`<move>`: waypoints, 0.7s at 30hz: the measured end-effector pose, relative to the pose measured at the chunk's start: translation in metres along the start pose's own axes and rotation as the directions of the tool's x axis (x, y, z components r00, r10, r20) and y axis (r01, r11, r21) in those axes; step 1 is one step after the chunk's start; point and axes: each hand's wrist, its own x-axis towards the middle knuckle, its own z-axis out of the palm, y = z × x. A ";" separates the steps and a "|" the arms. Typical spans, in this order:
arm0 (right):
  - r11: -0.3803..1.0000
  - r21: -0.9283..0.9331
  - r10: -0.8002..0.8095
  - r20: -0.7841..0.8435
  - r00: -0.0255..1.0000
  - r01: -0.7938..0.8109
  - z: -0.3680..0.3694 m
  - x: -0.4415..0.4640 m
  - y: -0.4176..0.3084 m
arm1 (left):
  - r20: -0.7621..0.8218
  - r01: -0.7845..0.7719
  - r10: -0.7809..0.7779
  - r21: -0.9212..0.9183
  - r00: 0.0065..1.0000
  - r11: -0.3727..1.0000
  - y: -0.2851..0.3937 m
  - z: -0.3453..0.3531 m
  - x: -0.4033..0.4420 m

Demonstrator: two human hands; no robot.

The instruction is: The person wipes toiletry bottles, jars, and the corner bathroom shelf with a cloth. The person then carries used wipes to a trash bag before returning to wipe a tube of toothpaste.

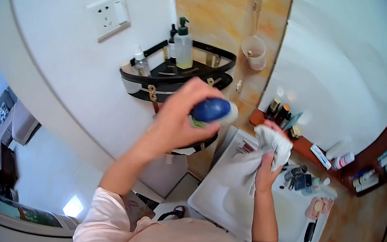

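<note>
My left hand (176,118) is wrapped round a dark blue bottle (211,109) with a pale end pointing right. It is held up in front of the black corner shelf (195,79). On the right, my right hand (266,170) grips a crumpled white cloth (273,146), part of which hangs down to the left over the white sink (226,204). The cloth covers some of the fingers. The bottle and the cloth are apart.
A green-topped pump bottle (183,48) and smaller bottles stand on the corner shelf. Several jars and tubes line the brown ledge (308,148) below the mirror. Dark bottles (303,181), a pink soap dish (315,208) and a black comb (307,238) lie along the sink's right side.
</note>
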 end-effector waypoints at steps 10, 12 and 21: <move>0.882 -0.398 -0.135 0.299 0.945 0.252 0.030 0.027 -0.027 | -0.106 0.007 -0.031 -0.215 0.994 0.977 -0.054 0.117 -0.046; 0.801 -0.544 -0.119 0.264 0.957 0.249 0.031 0.023 -0.021 | -0.024 0.109 -0.117 -0.231 0.993 0.967 -0.047 0.117 -0.048; 0.911 0.015 0.401 -0.271 0.875 -0.412 -0.020 0.004 0.000 | -0.012 -0.026 0.023 -0.402 1.000 0.915 -0.025 0.141 -0.059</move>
